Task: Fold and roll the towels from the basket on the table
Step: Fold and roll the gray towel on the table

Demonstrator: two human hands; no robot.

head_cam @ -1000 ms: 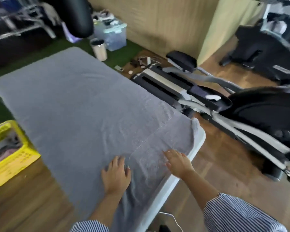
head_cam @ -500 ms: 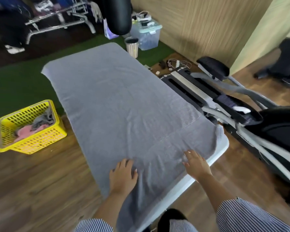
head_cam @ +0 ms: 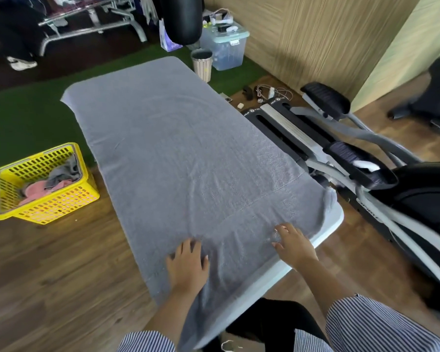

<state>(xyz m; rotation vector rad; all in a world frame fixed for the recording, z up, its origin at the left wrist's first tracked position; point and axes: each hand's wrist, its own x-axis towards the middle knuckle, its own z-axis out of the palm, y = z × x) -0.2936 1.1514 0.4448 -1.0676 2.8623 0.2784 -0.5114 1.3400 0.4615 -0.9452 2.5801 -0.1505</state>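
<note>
A large grey towel lies spread flat over the whole white table, its near end hanging over the front edge. My left hand rests flat on the towel near the front edge, fingers straight. My right hand presses flat on the towel near the table's right front corner. A yellow basket stands on the floor to the left, with a pink towel and a grey towel inside.
An elliptical trainer stands close along the table's right side. A small bin and a clear storage box sit beyond the far end. A black punching bag hangs there. Wooden floor lies left and near.
The view has swung left and back, bringing the yellow basket fully into sight. Both hands stay flat on the towel's near end, the right one sliding slightly outward.
</note>
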